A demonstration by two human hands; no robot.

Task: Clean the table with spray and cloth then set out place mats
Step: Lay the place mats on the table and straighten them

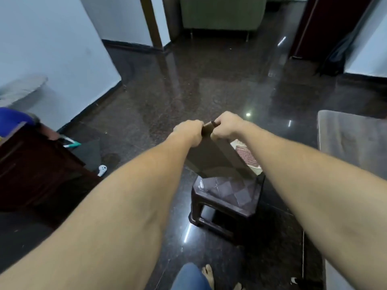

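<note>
I hold a dark brown place mat [213, 158] out in front of me, hanging down from its top edge. My left hand [189, 130] and my right hand [226, 126] both grip that top edge, close together. The mat's lower part hangs over a dark plastic stool [226, 197] standing on the floor. A red patterned mat or cloth [247, 156] shows just behind the hanging mat, to its right. No spray bottle or cleaning cloth is clearly in view.
Dark wooden furniture [31, 168] stands at the left with a blue object [12, 118] on it. A grey cushioned surface [351, 139] is at the right. A sofa [222, 13] stands far back across the glossy dark floor [188, 84]. Small white items [102, 170] lie on the floor.
</note>
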